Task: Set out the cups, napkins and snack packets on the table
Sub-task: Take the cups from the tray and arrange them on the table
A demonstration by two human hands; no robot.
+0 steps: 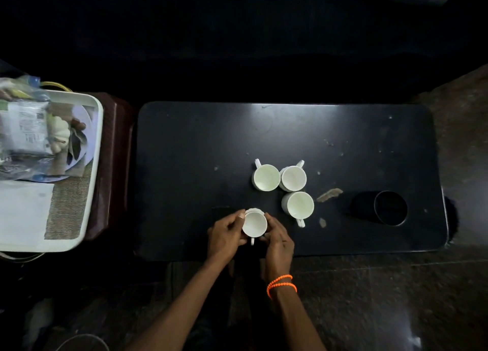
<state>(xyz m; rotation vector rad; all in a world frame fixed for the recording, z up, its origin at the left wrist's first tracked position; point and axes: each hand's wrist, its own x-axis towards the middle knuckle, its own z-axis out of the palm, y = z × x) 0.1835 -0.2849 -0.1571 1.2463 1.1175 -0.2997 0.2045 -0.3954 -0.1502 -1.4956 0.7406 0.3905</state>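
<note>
Cupping white cup (254,223), both hands

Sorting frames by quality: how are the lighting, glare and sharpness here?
Head view: dim overall, edges of the frame nearly black; a soft glare patch on the table; white cups stand out bright and sharp; tray contents at left are smeared; wide-angle bending curves the table's edges; both hands around one cup are clear.

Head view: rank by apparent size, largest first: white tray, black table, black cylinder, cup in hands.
1. black table
2. white tray; partly cut off at the frame edge
3. black cylinder
4. cup in hands; similar, and held nearer the camera, so unsure
</note>
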